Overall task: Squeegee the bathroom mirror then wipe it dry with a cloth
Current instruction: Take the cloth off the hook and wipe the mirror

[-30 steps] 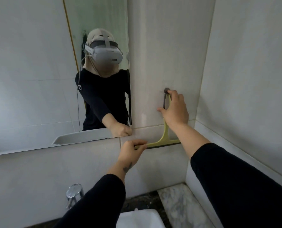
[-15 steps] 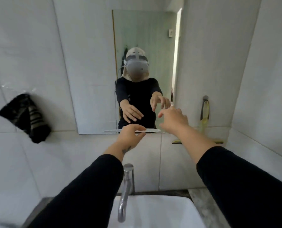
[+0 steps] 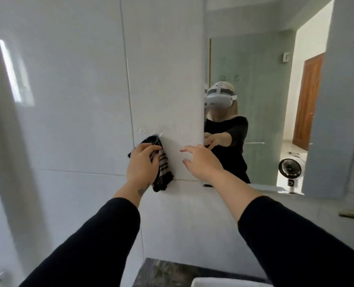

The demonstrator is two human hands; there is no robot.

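Now cloth stage starting, by look of it: left hand (image 3: 142, 165) closed on dark striped cloth (image 3: 162, 170), cloth hanging on tiled wall (image 3: 79, 100) at 9 o'clock from mirror (image 3: 259, 112). Cloth long axis near vertical, free end pointing 6 o'clock, slightly toward 5. Right hand (image 3: 201, 163) empty, fingers spread, just beside cloth, apart from it. Squeegee not in view. Drying wipe of mirror not yet begun; whether glass is squeegeed, cannot tell.
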